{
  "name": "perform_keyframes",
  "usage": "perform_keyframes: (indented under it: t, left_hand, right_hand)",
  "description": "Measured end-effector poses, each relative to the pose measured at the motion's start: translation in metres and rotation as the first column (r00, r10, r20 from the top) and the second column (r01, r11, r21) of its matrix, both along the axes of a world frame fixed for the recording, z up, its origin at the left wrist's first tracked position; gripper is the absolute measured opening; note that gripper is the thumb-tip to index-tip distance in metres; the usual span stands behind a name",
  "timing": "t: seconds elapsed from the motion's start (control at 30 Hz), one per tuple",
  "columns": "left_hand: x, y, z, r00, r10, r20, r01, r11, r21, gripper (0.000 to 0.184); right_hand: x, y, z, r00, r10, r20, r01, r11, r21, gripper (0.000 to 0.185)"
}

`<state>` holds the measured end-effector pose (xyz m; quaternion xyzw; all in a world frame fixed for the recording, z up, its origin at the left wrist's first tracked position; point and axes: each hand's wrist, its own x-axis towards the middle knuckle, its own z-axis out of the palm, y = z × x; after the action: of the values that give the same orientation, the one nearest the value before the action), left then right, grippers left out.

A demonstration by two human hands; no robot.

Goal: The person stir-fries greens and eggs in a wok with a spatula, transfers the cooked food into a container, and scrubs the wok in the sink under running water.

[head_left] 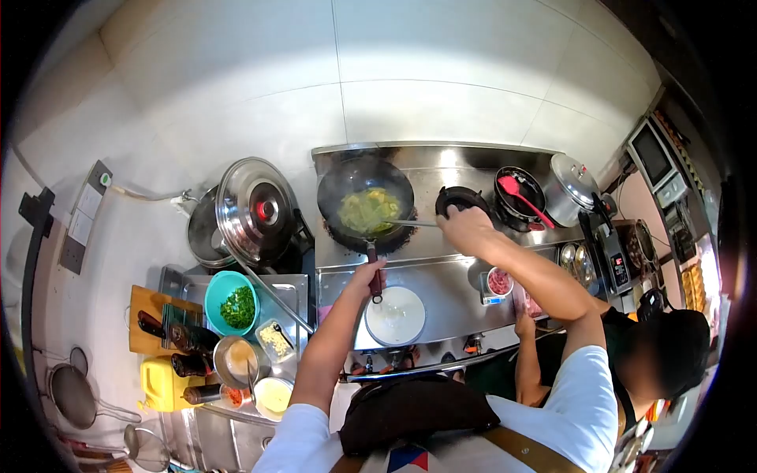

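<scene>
A dark wok [330, 185] stands on the stove with yellow-green food [369, 210] steaming in it. My left hand [367, 277] is closed around the wok's wooden handle [376, 288]. With my right hand [467, 230] I grip a long-handled metal cooking utensil [418, 223], whose shaft reaches left into the wok. Its working end lies in the food, so I cannot make out its shape. Just below the wok handle sits a white bowl [397, 317]. A black burner ring [457, 195] is right behind my right hand.
Right of the stove are a pan [511, 175] with a red spoon [527, 202] and a pressure cooker [569, 189]. A co-worker's hand [525, 325] is near a small bowl of meat [499, 281] on a scale. Left stand a big steel lid [256, 206] and a turquoise bowl [214, 303] of chopped greens.
</scene>
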<state>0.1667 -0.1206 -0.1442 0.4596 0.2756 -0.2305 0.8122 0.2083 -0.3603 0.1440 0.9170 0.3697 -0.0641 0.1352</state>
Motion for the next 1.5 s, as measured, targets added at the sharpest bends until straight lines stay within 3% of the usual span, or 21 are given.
perform_keyframes:
  t: [0.1, 0.17, 0.3, 0.37, 0.4, 0.43, 0.5, 0.53, 0.63, 0.67, 0.73, 0.77, 0.8, 0.87, 0.93, 1.03, 1.13, 1.23, 1.43, 1.5]
  left_hand:
    - [0.01, -0.003, 0.031, 0.999, -0.048, 0.023, 0.047, 0.998, 0.035, 0.02]
    - [0.021, -0.001, 0.039, 0.995, -0.071, 0.077, 0.06, 0.989, 0.132, 0.024]
    - [0.0, -0.01, 0.058, 0.982, -0.061, 0.178, 0.003, 0.95, 0.311, 0.019]
    - [-0.031, -0.014, 0.034, 0.958, -0.056, 0.282, -0.08, 0.89, 0.448, 0.018]
    - [-0.059, -0.011, 0.033, 0.936, -0.16, 0.313, -0.059, 0.806, 0.589, 0.017]
    - [-0.077, -0.012, 0.019, 0.932, -0.116, 0.343, -0.118, 0.797, 0.592, 0.019]
    - [-0.095, -0.012, 0.063, 0.972, -0.159, 0.174, 0.052, 0.864, 0.5, 0.019]
    - [-0.084, -0.011, 0.068, 0.974, -0.145, 0.173, 0.052, 0.889, 0.455, 0.02]
    - [-0.036, -0.003, 0.104, 0.975, -0.108, 0.193, 0.058, 0.966, 0.251, 0.025]
    - [-0.039, -0.002, 0.122, 0.983, -0.098, 0.155, 0.055, 0.965, 0.257, 0.024]
    - [-0.051, 0.005, 0.122, 0.994, -0.08, 0.068, 0.065, 0.976, 0.207, 0.026]
    - [-0.047, 0.011, 0.118, 0.982, -0.156, 0.104, 0.13, 0.966, 0.223, 0.028]
    - [-0.034, 0.01, 0.109, 0.977, -0.158, 0.141, 0.12, 0.962, 0.246, 0.03]
    - [-0.015, 0.005, 0.095, 0.969, -0.142, 0.201, 0.08, 0.955, 0.285, 0.03]
    - [-0.032, -0.002, 0.084, 0.956, -0.144, 0.256, 0.026, 0.909, 0.415, 0.023]
    - [-0.092, -0.011, 0.027, 0.927, -0.164, 0.339, -0.072, 0.807, 0.586, 0.021]
    - [-0.081, -0.011, 0.054, 0.958, -0.097, 0.27, -0.045, 0.878, 0.477, 0.021]
    - [-0.03, 0.001, 0.066, 0.979, -0.082, 0.185, 0.006, 0.925, 0.379, 0.017]
    - [-0.014, 0.006, 0.042, 0.982, -0.046, 0.182, -0.017, 0.944, 0.328, 0.017]
    - [-0.013, 0.0, 0.036, 0.984, -0.064, 0.168, -0.011, 0.911, 0.413, 0.017]
  right_hand:
    - [-0.015, -0.017, -0.004, 0.998, -0.066, -0.01, 0.066, 0.998, 0.02, 0.023]
    - [-0.012, -0.02, -0.044, 0.987, -0.157, -0.038, 0.159, 0.985, 0.071, 0.023]
    - [0.017, -0.012, -0.14, 0.948, -0.141, -0.287, 0.228, 0.927, 0.299, 0.03]
    - [-0.016, -0.025, -0.112, 0.942, -0.158, -0.295, 0.252, 0.915, 0.316, 0.031]
    - [-0.043, -0.033, -0.089, 0.938, -0.167, -0.305, 0.267, 0.908, 0.324, 0.031]
    - [-0.044, -0.034, -0.071, 0.94, -0.176, -0.292, 0.275, 0.899, 0.342, 0.032]
    - [-0.045, -0.026, -0.061, 0.964, -0.127, -0.235, 0.211, 0.903, 0.375, 0.03]
    - [-0.056, -0.022, -0.062, 0.97, -0.1, -0.22, 0.18, 0.907, 0.38, 0.029]
    - [-0.021, 0.013, -0.059, 0.939, -0.17, -0.298, 0.231, 0.956, 0.182, 0.022]
    - [-0.02, 0.004, -0.047, 0.93, -0.179, -0.32, 0.257, 0.941, 0.221, 0.018]
    - [-0.026, -0.017, -0.022, 0.956, -0.088, -0.279, 0.149, 0.967, 0.207, 0.019]
    - [-0.027, -0.023, -0.018, 0.964, -0.042, -0.263, 0.095, 0.976, 0.194, 0.02]
    - [-0.021, -0.012, -0.031, 0.948, -0.113, -0.298, 0.159, 0.978, 0.135, 0.019]
    - [-0.014, 0.009, -0.064, 0.937, -0.178, -0.3, 0.246, 0.947, 0.207, 0.019]
    - [-0.023, 0.011, -0.058, 0.912, -0.261, -0.315, 0.353, 0.892, 0.283, 0.022]
    - [-0.045, -0.036, -0.052, 0.959, -0.082, -0.271, 0.18, 0.915, 0.361, 0.027]
    - [-0.045, -0.02, -0.051, 0.923, -0.135, -0.361, 0.213, 0.959, 0.187, 0.029]
    - [-0.029, 0.001, -0.06, 0.931, -0.14, -0.337, 0.227, 0.944, 0.238, 0.028]
    - [-0.029, -0.014, -0.025, 0.949, -0.16, -0.272, 0.218, 0.956, 0.195, 0.024]
    - [-0.024, -0.012, -0.03, 0.941, -0.204, -0.27, 0.254, 0.953, 0.165, 0.024]
